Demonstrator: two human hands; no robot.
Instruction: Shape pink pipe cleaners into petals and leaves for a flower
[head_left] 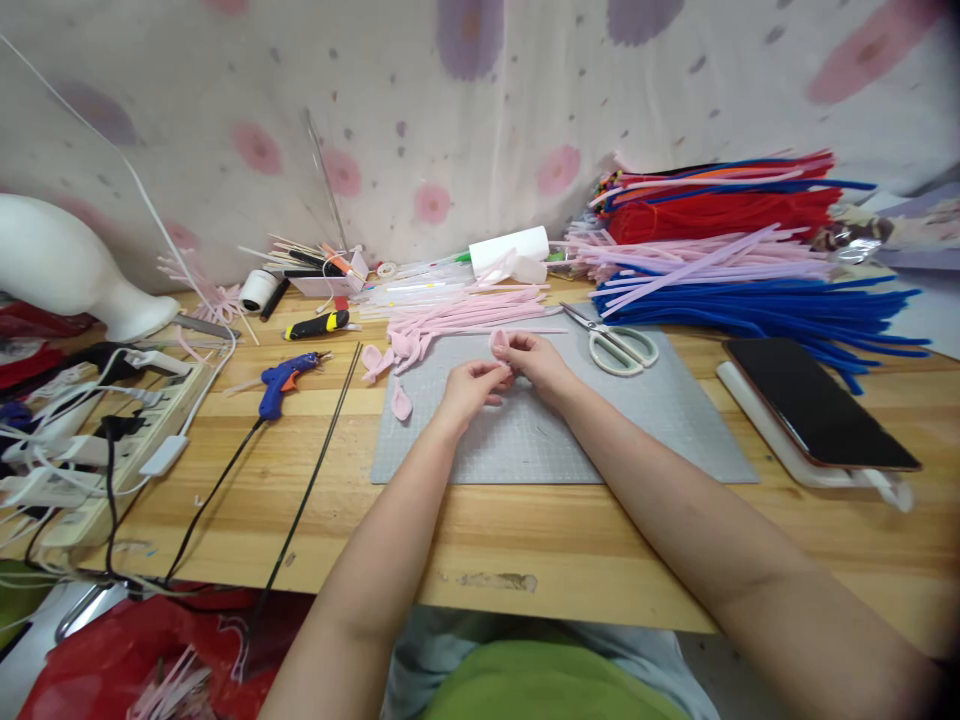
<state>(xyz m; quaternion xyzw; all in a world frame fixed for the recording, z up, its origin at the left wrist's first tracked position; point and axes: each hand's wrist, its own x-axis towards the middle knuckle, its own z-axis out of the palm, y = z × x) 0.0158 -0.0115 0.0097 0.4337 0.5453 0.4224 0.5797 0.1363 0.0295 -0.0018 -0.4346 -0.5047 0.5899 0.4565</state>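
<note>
Over the grey cutting mat (645, 440), my hands meet at one small pink pipe-cleaner petal (499, 341). My right hand (541, 364) pinches it, with its loop standing up above the fingertips. The fingers of my left hand (471, 390) are closed at the petal's lower end, just below the right fingertips; the exact grip there is hidden. Left of my hands lie several finished pink petals (402, 400), some piled at the mat's upper left corner. A bundle of straight pink pipe cleaners (487, 308) is behind them. Scissors (616, 350) rest at the mat's upper right.
On the left are a blue glue gun (283, 383), a black-and-yellow utility knife (316, 325), thin dark rods (319, 465) and a cable-laden power strip (169, 420). Blue pipe cleaners (750, 310) and red ones (720, 215) are stacked back right. A phone (817, 400) lies at right.
</note>
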